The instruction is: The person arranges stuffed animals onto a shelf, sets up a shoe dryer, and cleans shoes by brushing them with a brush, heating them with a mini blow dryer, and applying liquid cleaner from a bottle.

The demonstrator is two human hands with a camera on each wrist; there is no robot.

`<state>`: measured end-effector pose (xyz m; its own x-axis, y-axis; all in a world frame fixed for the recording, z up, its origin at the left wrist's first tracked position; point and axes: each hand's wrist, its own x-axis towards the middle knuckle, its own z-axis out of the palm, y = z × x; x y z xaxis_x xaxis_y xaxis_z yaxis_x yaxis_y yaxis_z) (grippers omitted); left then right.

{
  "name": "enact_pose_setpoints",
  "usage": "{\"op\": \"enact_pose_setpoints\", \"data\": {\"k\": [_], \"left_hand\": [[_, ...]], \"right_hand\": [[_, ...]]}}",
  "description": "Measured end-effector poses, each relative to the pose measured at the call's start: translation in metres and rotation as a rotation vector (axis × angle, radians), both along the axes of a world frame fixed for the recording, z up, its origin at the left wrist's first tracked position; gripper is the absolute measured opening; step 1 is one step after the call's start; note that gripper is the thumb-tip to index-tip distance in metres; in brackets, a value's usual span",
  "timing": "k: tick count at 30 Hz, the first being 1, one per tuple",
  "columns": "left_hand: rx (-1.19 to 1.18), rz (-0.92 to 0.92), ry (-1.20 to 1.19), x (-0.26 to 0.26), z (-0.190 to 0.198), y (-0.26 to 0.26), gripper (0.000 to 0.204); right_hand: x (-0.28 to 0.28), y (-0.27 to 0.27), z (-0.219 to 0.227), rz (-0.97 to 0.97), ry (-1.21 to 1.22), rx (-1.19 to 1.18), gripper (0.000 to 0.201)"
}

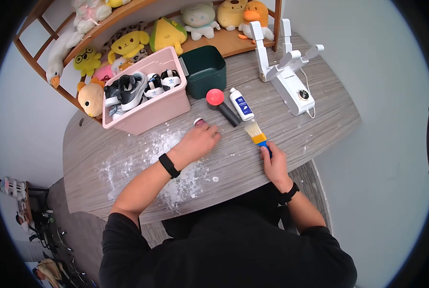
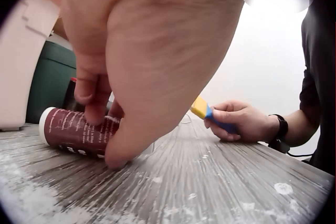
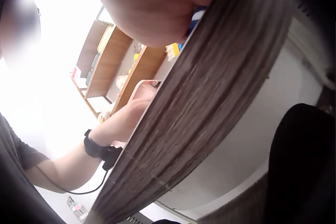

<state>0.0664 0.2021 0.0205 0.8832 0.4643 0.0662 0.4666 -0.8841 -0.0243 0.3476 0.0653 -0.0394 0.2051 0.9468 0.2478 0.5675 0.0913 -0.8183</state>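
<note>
A maroon cylindrical container [image 2: 73, 132] with a white end and pale printing lies on its side on the table. Thumb and fingers of my left hand [image 1: 198, 142] grip it from above, covering much of it in the head view. Near the table's front edge, my right hand [image 1: 275, 164] holds a paintbrush [image 1: 258, 136] by its blue handle. The brush has a yellow band and pale bristles, which point away from me, toward a white bottle [image 1: 242, 104] with a blue label. Beside that bottle lies a black-handled thing with a round red end [image 1: 215, 97].
White powder [image 1: 176, 180] is scattered over the left and middle of the table [image 1: 320, 129]. Behind stand a pink bin [image 1: 152, 115] full of shoes and a dark green bin [image 1: 207, 72]. A white device with upright arms [image 1: 293, 89] stands back right; a shelf [image 1: 233, 41] holds plush toys.
</note>
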Motion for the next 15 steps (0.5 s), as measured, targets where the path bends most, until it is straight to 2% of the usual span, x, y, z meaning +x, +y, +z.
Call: {"op": "enact_pose_setpoints", "data": {"k": [2, 4, 5, 7, 8, 10, 14, 15], "left_hand": [[0.061, 0.007, 0.057, -0.002, 0.007, 0.002, 0.035], [-0.367, 0.312, -0.553, 0.005, 0.033, -0.004, 0.039], [-0.367, 0.311, -0.552, 0.008, 0.033, 0.000, 0.039], [-0.481, 0.450, -0.729, 0.010, 0.028, 0.014, 0.046], [-0.476, 0.454, -0.734, 0.009, 0.023, 0.017, 0.046], [-0.683, 0.554, -0.684, 0.011, 0.015, 0.026, 0.048], [-0.575, 0.521, -0.543, 0.012, 0.017, 0.028, 0.062], [-0.465, 0.489, -0.558, 0.012, 0.013, 0.027, 0.071]], "right_hand": [[0.000, -0.001, 0.000, 0.023, 0.038, 0.015, 0.018], [0.000, 0.000, -0.004, -0.019, 0.119, -0.005, 0.018], [-0.001, -0.001, -0.002, -0.020, 0.119, -0.004, 0.018], [-0.002, -0.001, 0.005, -0.011, 0.078, 0.001, 0.018], [-0.003, -0.001, 0.005, -0.004, 0.075, 0.005, 0.018], [-0.003, 0.001, 0.004, -0.035, 0.073, -0.028, 0.022], [-0.012, 0.013, 0.037, -0.028, -0.016, -0.100, 0.028], [-0.015, 0.023, 0.043, -0.003, -0.046, -0.055, 0.030]]}}
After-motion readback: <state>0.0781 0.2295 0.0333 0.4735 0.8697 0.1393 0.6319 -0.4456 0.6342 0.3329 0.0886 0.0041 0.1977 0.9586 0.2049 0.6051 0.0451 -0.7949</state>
